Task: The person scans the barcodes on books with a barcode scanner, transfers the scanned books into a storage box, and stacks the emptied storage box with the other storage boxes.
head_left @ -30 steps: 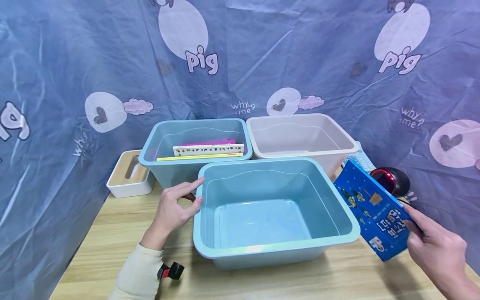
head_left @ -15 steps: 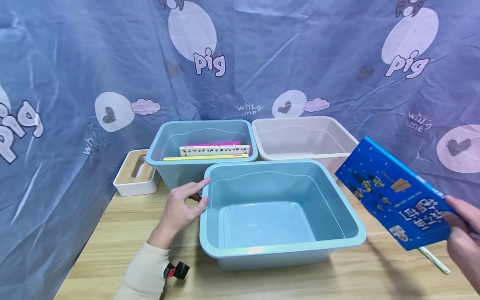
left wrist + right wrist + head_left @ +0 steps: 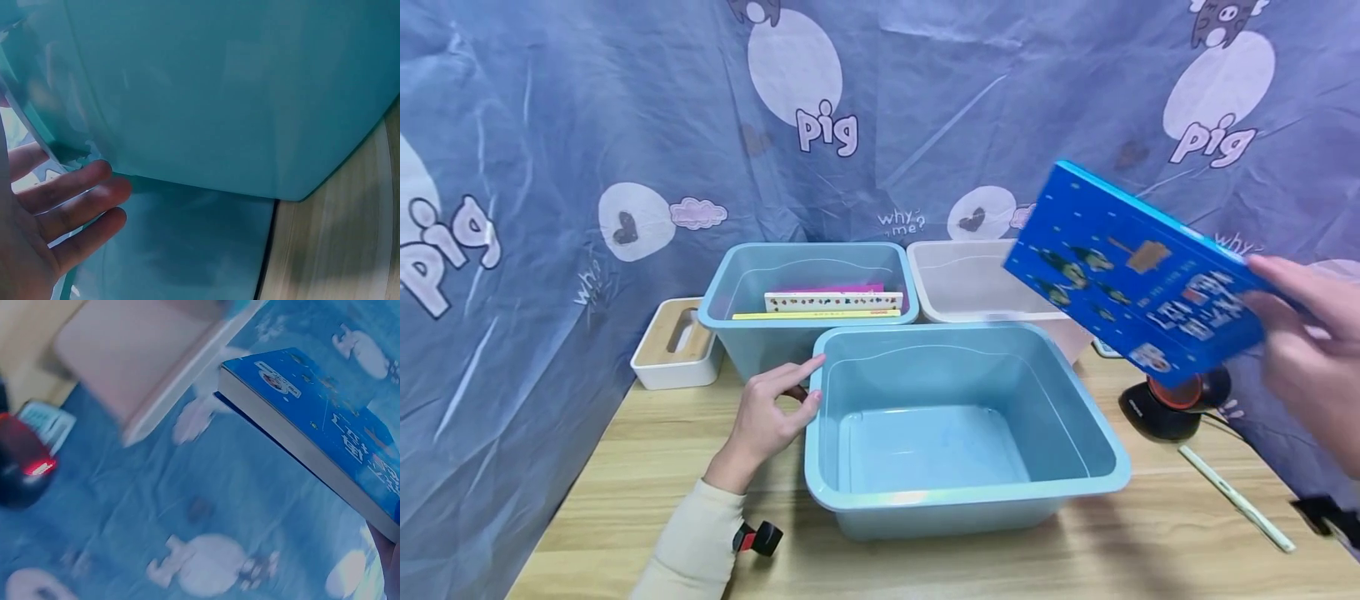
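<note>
A thick blue book (image 3: 1135,275) with cartoon figures and white lettering hangs tilted in the air over the right side, overlapping the pale bin in the head view. My right hand (image 3: 1311,350) grips it by its near right end, thumb on the cover; the right wrist view shows the book's (image 3: 319,419) white page edges. My left hand (image 3: 771,417) touches the left rim of the front blue bin (image 3: 966,500) with index finger and thumb tips. In the left wrist view, the other fingers (image 3: 81,206) lie loosely extended beside the bin's outer wall.
Behind stand another blue bin (image 3: 760,342) holding several thin books (image 3: 835,302) and a pale pinkish bin (image 3: 985,315). A wood-topped tissue box (image 3: 677,342) is at left. A black device with a red ring (image 3: 1165,412) and a pale green stick (image 3: 1236,498) lie at right.
My right hand has lifted the blue book from beside the front bin, up and toward the back. The green stick and black device have come into fuller view. My left hand stays at the rim.
</note>
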Tool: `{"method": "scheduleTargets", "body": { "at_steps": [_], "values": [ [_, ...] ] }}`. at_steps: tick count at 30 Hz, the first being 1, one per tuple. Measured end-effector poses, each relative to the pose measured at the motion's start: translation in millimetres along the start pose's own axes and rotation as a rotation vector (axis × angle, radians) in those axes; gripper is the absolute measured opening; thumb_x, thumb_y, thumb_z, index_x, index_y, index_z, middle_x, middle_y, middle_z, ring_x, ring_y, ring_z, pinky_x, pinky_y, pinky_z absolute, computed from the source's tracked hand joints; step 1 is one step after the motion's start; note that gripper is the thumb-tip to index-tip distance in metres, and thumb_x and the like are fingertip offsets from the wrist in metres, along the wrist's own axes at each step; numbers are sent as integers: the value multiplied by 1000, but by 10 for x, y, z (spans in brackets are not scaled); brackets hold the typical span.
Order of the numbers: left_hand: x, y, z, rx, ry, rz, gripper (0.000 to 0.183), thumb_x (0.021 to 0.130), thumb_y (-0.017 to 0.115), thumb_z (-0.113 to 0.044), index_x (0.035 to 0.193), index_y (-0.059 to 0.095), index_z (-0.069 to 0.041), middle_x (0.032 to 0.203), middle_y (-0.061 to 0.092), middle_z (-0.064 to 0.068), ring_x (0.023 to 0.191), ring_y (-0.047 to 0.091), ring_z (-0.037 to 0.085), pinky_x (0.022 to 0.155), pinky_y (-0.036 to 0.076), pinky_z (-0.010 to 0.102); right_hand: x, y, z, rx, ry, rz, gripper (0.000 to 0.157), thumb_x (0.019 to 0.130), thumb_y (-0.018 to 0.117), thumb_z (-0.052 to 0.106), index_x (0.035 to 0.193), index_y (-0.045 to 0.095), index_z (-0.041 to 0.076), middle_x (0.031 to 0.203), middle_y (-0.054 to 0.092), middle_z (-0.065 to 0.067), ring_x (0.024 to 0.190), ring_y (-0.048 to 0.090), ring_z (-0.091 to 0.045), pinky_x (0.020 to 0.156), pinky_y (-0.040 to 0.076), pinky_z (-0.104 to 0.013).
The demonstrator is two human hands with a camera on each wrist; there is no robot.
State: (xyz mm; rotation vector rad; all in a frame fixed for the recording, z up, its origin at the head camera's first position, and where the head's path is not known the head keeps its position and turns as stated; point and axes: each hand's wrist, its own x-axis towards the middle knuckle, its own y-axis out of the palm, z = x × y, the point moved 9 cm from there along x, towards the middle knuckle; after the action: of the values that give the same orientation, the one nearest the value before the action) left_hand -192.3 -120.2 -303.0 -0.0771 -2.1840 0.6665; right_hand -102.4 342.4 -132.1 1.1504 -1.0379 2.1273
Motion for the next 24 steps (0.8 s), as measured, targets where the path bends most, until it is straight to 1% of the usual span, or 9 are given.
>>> {"method": "scheduleTargets", "body": {
  "at_steps": [1, 4, 6, 8, 11, 14, 18, 21, 24],
  "values": [
    [0, -2, 1, -2, 1, 0, 43, 82, 70, -9, 125, 70, 1, 90, 75, 7, 67, 65, 7, 64, 59, 28, 97, 89, 81, 46, -27, -9, 29, 96, 60, -1, 122, 72, 2, 119, 63, 32, 106, 58, 18, 92, 44, -2],
    [0, 3, 4, -10, -2, 2, 43, 83, 70, -9, 124, 70, 2, 90, 75, 7, 68, 65, 7, 64, 59, 28, 345, 423, 279, 155, -122, -19, 29, 87, 64, -12, 112, 75, -4, 115, 68, 23, 105, 65, 12, 91, 49, -6],
    [0, 10, 9, -13, -6, 4, 43, 83, 70, -9, 124, 70, 2, 89, 74, 7, 68, 64, 7, 64, 59, 29, 476, 670, 378, 210, -160, -39, 29, 82, 66, -16, 105, 77, -4, 110, 74, 9, 102, 67, 10, 90, 50, -8],
    [-2, 13, 14, -17, -13, 6, 43, 83, 70, -9, 125, 69, 2, 90, 74, 7, 68, 64, 7, 64, 60, 29, 591, 949, 473, 230, -187, -19, 30, 81, 67, -17, 105, 78, -2, 109, 76, -3, 102, 66, 12, 90, 51, -9],
    [-11, 18, 25, -24, -24, 6, 43, 83, 70, -9, 125, 69, 2, 90, 74, 7, 69, 64, 7, 64, 60, 29, 731, 1384, 606, 245, -216, 43, 29, 85, 66, -15, 107, 78, 0, 108, 75, -19, 104, 65, 12, 91, 51, -9],
    [-22, 22, 32, -37, -23, 2, 43, 83, 69, -9, 125, 69, 2, 90, 74, 7, 69, 64, 7, 64, 60, 29, 832, 1804, 711, 270, -212, 114, 29, 90, 64, -12, 113, 77, 2, 111, 75, -16, 106, 70, -3, 91, 53, -12],
    [-22, 19, 34, -52, -1, -9, 43, 83, 69, -8, 124, 69, 3, 88, 74, 7, 68, 64, 7, 63, 59, 28, 911, 2302, 821, 336, -131, 183, 29, 94, 61, -9, 115, 76, 4, 114, 75, -14, 105, 73, -26, 92, 57, -26],
    [-13, 12, 33, -56, 11, -16, 42, 83, 69, -7, 123, 69, 4, 88, 74, 7, 67, 63, 8, 63, 59, 28, 925, 2610, 903, 356, -83, 243, 29, 96, 59, -6, 118, 75, 4, 118, 74, -14, 109, 72, -27, 94, 57, -34],
    [1, 15, 38, -57, 10, -12, 42, 83, 69, -8, 124, 69, 4, 90, 74, 9, 67, 63, 8, 63, 60, 28, 918, 2849, 947, 376, -32, 288, 29, 98, 58, -4, 119, 74, 5, 121, 73, -12, 112, 71, -24, 97, 56, -36]
  ]
}}
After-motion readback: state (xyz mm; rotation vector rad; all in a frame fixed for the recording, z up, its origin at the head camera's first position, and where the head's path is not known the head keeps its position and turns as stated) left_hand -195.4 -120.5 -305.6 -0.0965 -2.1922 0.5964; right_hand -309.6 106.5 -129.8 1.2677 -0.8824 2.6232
